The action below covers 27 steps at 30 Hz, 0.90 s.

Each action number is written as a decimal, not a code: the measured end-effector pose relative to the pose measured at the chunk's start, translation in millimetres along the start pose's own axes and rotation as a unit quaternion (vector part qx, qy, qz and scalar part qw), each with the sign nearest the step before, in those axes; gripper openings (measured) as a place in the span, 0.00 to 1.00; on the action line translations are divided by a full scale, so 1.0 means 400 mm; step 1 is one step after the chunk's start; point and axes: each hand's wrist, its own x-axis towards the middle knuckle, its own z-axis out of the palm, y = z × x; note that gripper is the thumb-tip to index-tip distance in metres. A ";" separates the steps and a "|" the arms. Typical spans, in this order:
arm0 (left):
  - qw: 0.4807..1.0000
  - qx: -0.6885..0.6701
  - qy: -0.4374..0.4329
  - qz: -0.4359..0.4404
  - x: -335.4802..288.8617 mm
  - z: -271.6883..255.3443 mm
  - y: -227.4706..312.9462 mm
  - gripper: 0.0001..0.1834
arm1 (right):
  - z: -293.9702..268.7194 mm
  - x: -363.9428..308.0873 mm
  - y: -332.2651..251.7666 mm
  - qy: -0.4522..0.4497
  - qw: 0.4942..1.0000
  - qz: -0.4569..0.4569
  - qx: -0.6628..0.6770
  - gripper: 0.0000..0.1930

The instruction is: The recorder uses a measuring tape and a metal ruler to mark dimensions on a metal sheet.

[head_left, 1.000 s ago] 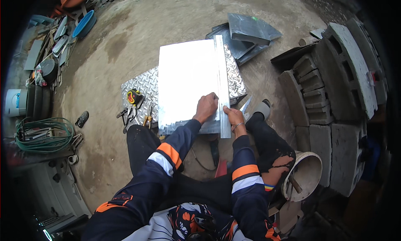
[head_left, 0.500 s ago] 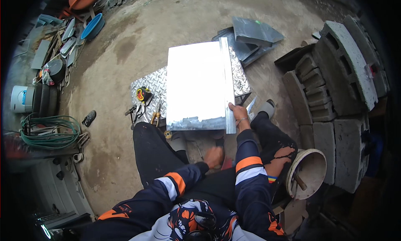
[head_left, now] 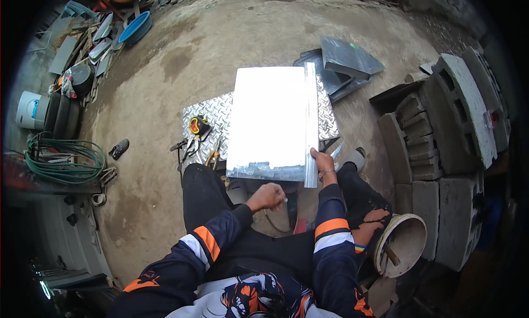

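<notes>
Bright silvery metal catches our eye first: a flat panel (head_left: 270, 119) lies across the diamond-plate bench (head_left: 215, 106), its surface mostly washed out by glare. A long ribbed metal strip (head_left: 311, 114) runs along the panel's right edge, its near end poking slightly past the panel's near edge.

Our hands are apart. The right hand (head_left: 325, 165) grips the strip beside the panel's near right corner, thumb on top. The left hand (head_left: 267, 197) hangs just short of the panel's near edge, touching neither piece, fingers curled; we cannot tell whether they pinch something small.

As we judge it, the strip is laid in line with the panel's edge, but we see no cut or fold, and glare hides any marks or fixings, so what remains is unclear. Left of the panel, the tape measure (head_left: 198, 125) and yellow-handled pliers (head_left: 212, 159) lie unheld. Beyond its far right corner sit dark sheet-metal pieces (head_left: 347, 56).
</notes>
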 end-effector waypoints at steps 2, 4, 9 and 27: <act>0.989 -0.135 0.052 0.036 0.039 -0.053 0.017 0.13 | 0.020 -0.053 -0.051 0.011 0.999 0.037 -0.032 0.20; 0.982 -0.107 0.126 0.095 0.124 -0.108 0.068 0.12 | 0.010 -0.063 -0.058 0.011 0.999 0.034 -0.007 0.20; 0.914 0.025 0.352 0.199 0.412 -0.277 0.215 0.13 | -0.036 -0.029 -0.011 0.008 0.999 0.037 0.037 0.18; 0.840 0.110 0.487 0.212 0.872 -0.540 0.416 0.12 | -0.008 -0.037 0.006 -0.015 0.998 0.040 0.046 0.13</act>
